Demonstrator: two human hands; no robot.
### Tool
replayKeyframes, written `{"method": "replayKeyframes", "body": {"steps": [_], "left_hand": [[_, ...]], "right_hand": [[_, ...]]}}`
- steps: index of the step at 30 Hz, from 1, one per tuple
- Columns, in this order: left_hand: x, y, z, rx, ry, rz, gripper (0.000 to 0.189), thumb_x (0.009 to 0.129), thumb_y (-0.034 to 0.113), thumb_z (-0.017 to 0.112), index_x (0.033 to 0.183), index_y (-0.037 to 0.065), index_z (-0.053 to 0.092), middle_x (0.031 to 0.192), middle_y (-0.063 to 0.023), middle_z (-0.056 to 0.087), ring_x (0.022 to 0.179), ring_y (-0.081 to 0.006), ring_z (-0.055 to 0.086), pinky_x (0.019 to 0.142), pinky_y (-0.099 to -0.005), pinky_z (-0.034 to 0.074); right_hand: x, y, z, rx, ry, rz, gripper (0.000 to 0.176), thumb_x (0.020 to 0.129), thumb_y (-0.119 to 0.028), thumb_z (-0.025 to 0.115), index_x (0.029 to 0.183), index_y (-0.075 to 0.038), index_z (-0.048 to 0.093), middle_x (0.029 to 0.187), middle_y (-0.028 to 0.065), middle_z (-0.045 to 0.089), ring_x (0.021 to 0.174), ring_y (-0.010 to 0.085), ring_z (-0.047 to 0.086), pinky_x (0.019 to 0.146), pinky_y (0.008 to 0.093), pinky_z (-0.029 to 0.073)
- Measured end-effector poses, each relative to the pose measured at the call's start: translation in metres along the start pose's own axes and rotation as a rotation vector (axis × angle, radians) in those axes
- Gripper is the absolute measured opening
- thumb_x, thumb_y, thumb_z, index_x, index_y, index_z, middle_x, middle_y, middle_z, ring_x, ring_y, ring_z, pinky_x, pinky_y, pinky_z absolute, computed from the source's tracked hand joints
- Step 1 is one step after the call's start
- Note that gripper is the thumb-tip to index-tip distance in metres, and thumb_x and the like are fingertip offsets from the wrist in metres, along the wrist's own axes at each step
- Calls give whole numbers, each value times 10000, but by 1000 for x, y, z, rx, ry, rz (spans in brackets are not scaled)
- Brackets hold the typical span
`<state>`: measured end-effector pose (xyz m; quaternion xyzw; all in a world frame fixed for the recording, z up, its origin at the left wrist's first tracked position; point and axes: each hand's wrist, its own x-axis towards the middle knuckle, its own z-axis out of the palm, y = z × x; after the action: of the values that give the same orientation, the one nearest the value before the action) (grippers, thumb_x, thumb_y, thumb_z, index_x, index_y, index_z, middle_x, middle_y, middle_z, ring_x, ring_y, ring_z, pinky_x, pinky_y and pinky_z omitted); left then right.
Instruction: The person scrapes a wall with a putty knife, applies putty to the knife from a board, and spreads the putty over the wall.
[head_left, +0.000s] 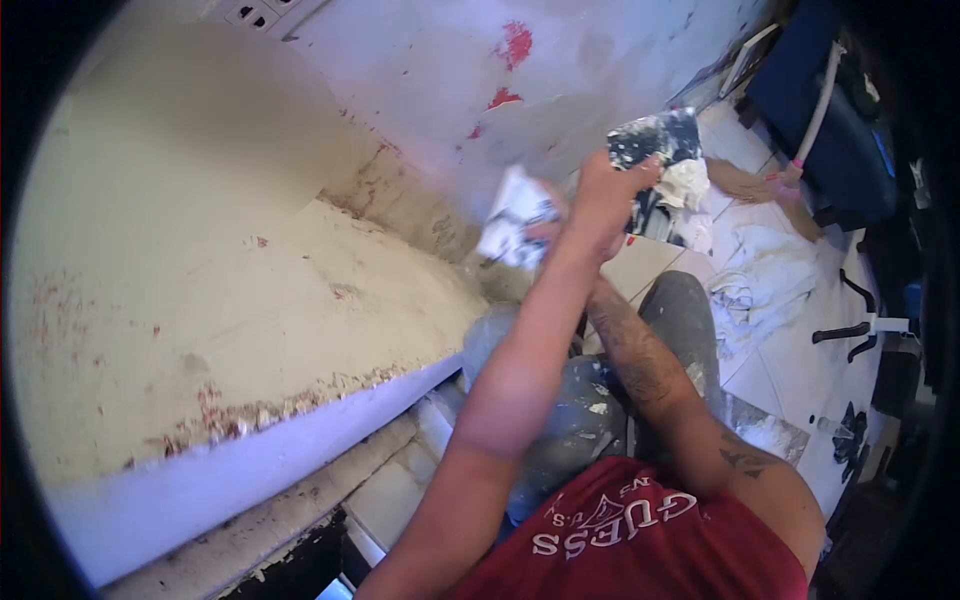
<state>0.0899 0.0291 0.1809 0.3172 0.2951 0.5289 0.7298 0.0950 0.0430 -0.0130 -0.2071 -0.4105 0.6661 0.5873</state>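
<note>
My left hand (605,200) is closed on a black flat putty board (655,135), smeared white and carrying a thick lump of white putty (683,185). My forearms cross, the left one in front. Behind it, my right hand (548,218) grips a putty-smeared flat scraper (515,225), blurred by motion and left of the board. Part of the right hand is hidden by the left arm. Close beyond the scraper is the white wall (570,90), with red patches and scraped spots.
A pale, worn surface (250,270) with a chipped edge fills the left. A wall socket (252,15) shows at top left. On the tiled floor lies a crumpled white cloth (765,280), near a black-legged stand (865,325). A blue chair-like object (840,130) stands upper right.
</note>
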Motion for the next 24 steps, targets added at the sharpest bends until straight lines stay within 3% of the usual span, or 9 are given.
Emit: {"method": "replayKeyframes", "body": {"steps": [2, 4, 5, 8, 11, 14, 17, 22, 24], "left_hand": [[-2, 1, -4, -92, -44, 75, 156, 824, 23, 586, 974, -20, 594, 861, -76, 642, 712, -145, 620, 669, -288, 513], [-3, 2, -8, -114, -24, 125, 153, 839, 33, 568, 983, -16, 580, 886, -89, 637, 743, -156, 627, 681, -301, 522], [-5, 4, -7, -92, 22, 130, 149, 847, 40, 558, 985, -14, 574, 898, -94, 632, 760, -160, 627, 687, -308, 525], [-4, 0, -8, -117, 97, 80, 148, 847, 19, 550, 989, -21, 560, 903, -89, 622, 792, -179, 626, 702, -329, 531], [-3, -1, -8, -97, 105, 148, 149, 837, -6, 551, 984, -27, 567, 898, -86, 620, 787, -178, 622, 697, -330, 525], [-4, -9, -5, -136, 106, 159, 148, 821, -31, 557, 966, -25, 585, 881, -77, 622, 778, -160, 612, 683, -313, 509], [0, -16, -11, -121, 155, 148, 146, 821, -33, 552, 963, -29, 587, 875, -80, 622, 770, -159, 608, 675, -316, 504], [1, -9, -6, -133, 194, 137, 109, 835, -15, 550, 934, -40, 587, 852, -96, 632, 712, -184, 625, 633, -346, 535], [3, -11, -6, -103, 150, 182, 113, 827, -13, 558, 932, -34, 594, 830, -84, 628, 681, -168, 615, 617, -332, 525]], "right_hand": [[-6, -53, -68, 148, 155, -104, 617, 735, 15, 527, 1329, -55, 379, 1295, 111, 434, 1148, 231, 471, 999, 343, 377], [-15, -145, -68, 332, 207, -175, 592, 798, 24, 422, 1374, -48, 309, 1279, 141, 459, 1117, 270, 512, 1006, 380, 381], [-26, -183, -54, 179, 265, -308, 684, 729, 99, 434, 1380, -43, 282, 1258, 156, 474, 1133, 291, 503, 995, 404, 390], [-47, -246, -16, 34, 219, -347, 860, 565, 167, 470, 1377, -41, 279, 1257, 158, 470, 1153, 285, 492, 988, 395, 395], [-55, -266, 9, -202, 89, -371, 844, 513, 137, 441, 1334, -34, 347, 1249, 122, 463, 1174, 260, 466, 1018, 366, 352], [-61, -264, 7, -719, 40, -333, 740, 592, 128, 501, 1300, -48, 383, 1217, 89, 480, 1171, 230, 465, 1005, 313, 335], [-58, -237, 4, -842, 22, -396, 673, 625, 153, 474, 1259, -65, 424, 1183, 70, 478, 1189, 223, 444, 1003, 304, 325], [-79, -207, -42, -1495, -175, -76, 544, 648, 171, 480, 1151, -36, 493, 1144, 137, 487, 1126, 261, 474, 967, 345, 356], [-89, -206, -64, -1363, -87, -83, 540, 654, 169, 471, 1151, -39, 498, 1127, 135, 503, 1114, 264, 478, 948, 349, 368]]}}
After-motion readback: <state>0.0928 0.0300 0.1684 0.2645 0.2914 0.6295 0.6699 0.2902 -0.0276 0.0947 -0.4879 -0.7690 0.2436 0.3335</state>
